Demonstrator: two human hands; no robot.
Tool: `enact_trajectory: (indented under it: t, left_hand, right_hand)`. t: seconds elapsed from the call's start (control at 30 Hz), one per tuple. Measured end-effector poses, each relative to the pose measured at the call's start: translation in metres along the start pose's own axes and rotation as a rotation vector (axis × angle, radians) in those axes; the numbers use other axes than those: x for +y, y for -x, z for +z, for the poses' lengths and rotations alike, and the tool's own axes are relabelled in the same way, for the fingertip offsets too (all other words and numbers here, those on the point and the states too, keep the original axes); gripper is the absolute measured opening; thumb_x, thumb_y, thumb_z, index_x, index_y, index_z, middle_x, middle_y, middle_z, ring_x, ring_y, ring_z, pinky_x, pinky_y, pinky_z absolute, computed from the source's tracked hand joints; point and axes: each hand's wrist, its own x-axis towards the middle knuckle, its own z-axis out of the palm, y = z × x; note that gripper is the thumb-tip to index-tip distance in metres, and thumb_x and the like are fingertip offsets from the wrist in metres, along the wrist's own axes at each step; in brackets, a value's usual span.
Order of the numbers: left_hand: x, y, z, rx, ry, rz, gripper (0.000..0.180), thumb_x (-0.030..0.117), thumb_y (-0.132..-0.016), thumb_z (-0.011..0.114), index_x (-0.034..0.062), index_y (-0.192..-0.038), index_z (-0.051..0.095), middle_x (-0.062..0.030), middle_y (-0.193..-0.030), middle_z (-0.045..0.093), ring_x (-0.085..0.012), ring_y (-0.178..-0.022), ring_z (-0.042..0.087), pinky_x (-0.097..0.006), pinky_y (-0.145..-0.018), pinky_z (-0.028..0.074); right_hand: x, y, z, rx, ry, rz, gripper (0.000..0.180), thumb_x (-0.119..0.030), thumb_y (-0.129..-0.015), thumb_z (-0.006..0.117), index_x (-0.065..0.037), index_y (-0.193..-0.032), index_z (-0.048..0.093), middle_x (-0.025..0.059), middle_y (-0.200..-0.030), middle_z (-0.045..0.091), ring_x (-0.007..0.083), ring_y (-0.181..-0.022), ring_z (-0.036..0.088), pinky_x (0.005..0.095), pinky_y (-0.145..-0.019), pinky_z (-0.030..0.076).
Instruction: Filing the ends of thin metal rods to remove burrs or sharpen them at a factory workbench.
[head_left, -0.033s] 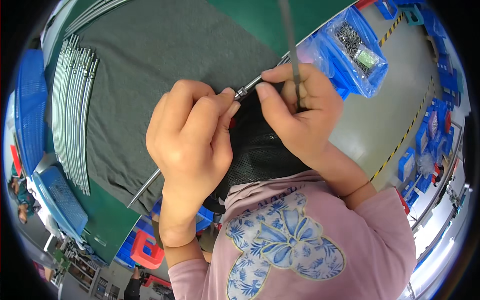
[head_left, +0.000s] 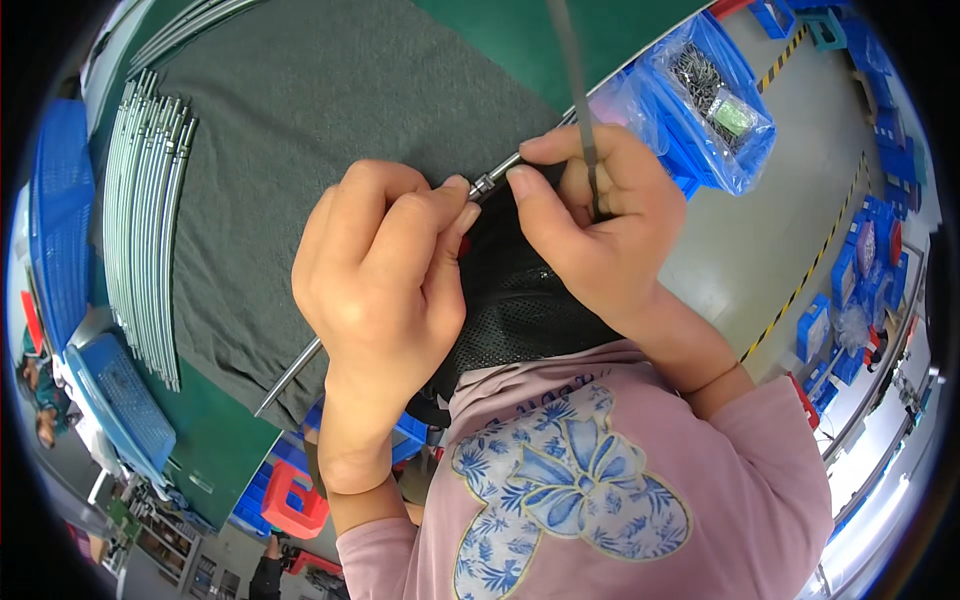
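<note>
My left hand (head_left: 375,260) is closed around a thin metal rod (head_left: 288,376), which runs slantwise beneath it over the dark cloth. Just past the left thumb and forefinger a shiny stepped collar (head_left: 483,186) shows on the rod. My right hand (head_left: 615,215) pinches the rod a little farther along, between thumb and forefinger. Its other fingers are curled on a long, narrow dark strip (head_left: 583,110) that rises toward the top edge, its upper part blurred. Similar metal rods (head_left: 145,240) lie in a row at the left of the cloth.
A grey-green cloth (head_left: 300,110) covers much of the green table (head_left: 520,35). At the right edge stands a blue bin (head_left: 755,160), lined with plastic, holding small metal parts. Blue baskets (head_left: 120,400) are at the left; a red bin (head_left: 295,510) sits below the table edge.
My right thumb and forefinger have shifted slightly left along the rod, toward the collar. The strip's upper end has swung a little left. My left hand stays put.
</note>
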Motion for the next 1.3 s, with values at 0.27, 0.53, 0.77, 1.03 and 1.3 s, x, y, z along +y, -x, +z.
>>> enact_trajectory:
  t: [0.27,0.53,0.77,1.03,1.3]
  left_hand:
    - [-0.001,0.000,0.001,0.013,0.020,0.006,0.016,0.000,-0.064,0.072,0.0047,-0.076,0.063,-0.0040,-0.071,0.052,-0.0201,-0.058,0.049,-0.031,-0.049,0.040]
    - [-0.004,0.002,0.003,0.020,0.031,0.013,0.016,0.001,-0.064,0.073,0.0050,-0.075,0.063,-0.0042,-0.071,0.052,-0.0203,-0.058,0.049,-0.031,-0.050,0.039]
    - [-0.002,0.001,0.002,0.011,0.022,0.003,0.016,0.001,-0.064,0.073,0.0047,-0.075,0.063,-0.0042,-0.071,0.052,-0.0204,-0.058,0.050,-0.031,-0.050,0.039]
    - [0.000,0.000,0.002,0.011,0.025,-0.003,0.016,0.000,-0.064,0.072,0.0044,-0.075,0.062,-0.0049,-0.071,0.052,-0.0212,-0.058,0.050,-0.032,-0.050,0.039]
    - [-0.001,-0.002,-0.003,-0.032,0.066,-0.017,0.016,-0.001,-0.066,0.071,0.0031,-0.076,0.060,-0.0065,-0.073,0.053,-0.0231,-0.060,0.051,-0.032,-0.052,0.040]
  right_hand:
    - [-0.003,-0.009,-0.001,-0.039,0.140,-0.046,0.019,-0.004,-0.064,0.074,-0.005,-0.078,0.062,-0.0043,-0.044,0.036,0.0016,-0.039,0.032,0.0197,-0.040,0.027]
    - [0.007,-0.005,-0.001,0.007,0.112,-0.110,0.018,-0.002,-0.064,0.073,-0.004,-0.078,0.062,-0.0043,-0.044,0.036,0.0014,-0.039,0.032,0.0195,-0.040,0.028]
    - [0.003,-0.009,-0.003,-0.053,0.117,-0.057,0.023,-0.007,-0.062,0.078,-0.004,-0.079,0.062,-0.0036,-0.043,0.036,0.0010,-0.039,0.033,0.0190,-0.040,0.027]
    - [0.013,-0.008,-0.001,0.014,0.152,-0.212,0.016,-0.001,-0.065,0.072,-0.004,-0.077,0.063,-0.0037,-0.044,0.036,0.0022,-0.038,0.033,0.0199,-0.040,0.029]
    - [0.006,-0.015,-0.016,-0.225,0.052,-0.159,0.022,0.000,-0.066,0.074,-0.002,-0.087,0.065,-0.0026,-0.046,0.036,0.0036,-0.041,0.033,0.0208,-0.042,0.029]
